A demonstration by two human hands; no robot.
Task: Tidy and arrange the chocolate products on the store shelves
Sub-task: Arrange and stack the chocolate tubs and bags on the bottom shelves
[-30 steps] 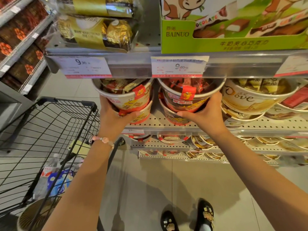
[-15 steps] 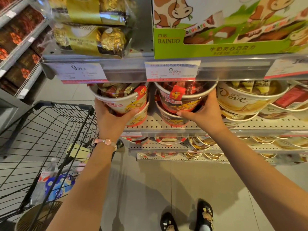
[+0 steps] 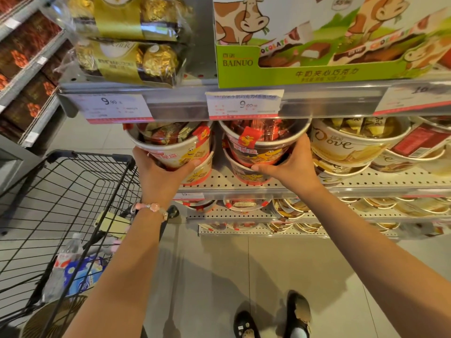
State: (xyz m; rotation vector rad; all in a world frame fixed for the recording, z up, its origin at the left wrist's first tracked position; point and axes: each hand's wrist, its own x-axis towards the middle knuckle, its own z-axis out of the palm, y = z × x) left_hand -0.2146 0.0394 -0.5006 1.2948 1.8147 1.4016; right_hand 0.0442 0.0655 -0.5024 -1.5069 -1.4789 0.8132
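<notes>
Two tubs of wrapped chocolates sit stacked on other tubs on the middle shelf point(image 3: 366, 180). My left hand point(image 3: 158, 174) grips the white and red left tub point(image 3: 178, 145) from below and the side, thumb across its front. My right hand point(image 3: 290, 164) grips the dark red right tub point(image 3: 261, 145), fingers round its right side and thumb under its base. Both tubs have clear lids with red seals and lean slightly toward me. Beneath each sits another tub of the same kind.
Cream Dove tubs point(image 3: 346, 145) crowd the shelf right of my right hand. Above hang price tags, gold-wrapped chocolate packs point(image 3: 127, 59) and a green Bainuo box point(image 3: 317, 45). A black wire cart point(image 3: 61, 203) holding a bottle stands at my left. Lower shelves carry more tubs.
Both hands stay on the same two tubs. The shelves slid slightly down and left in view as my head moved; the tubs sit a little deeper under the upper shelf edge.
</notes>
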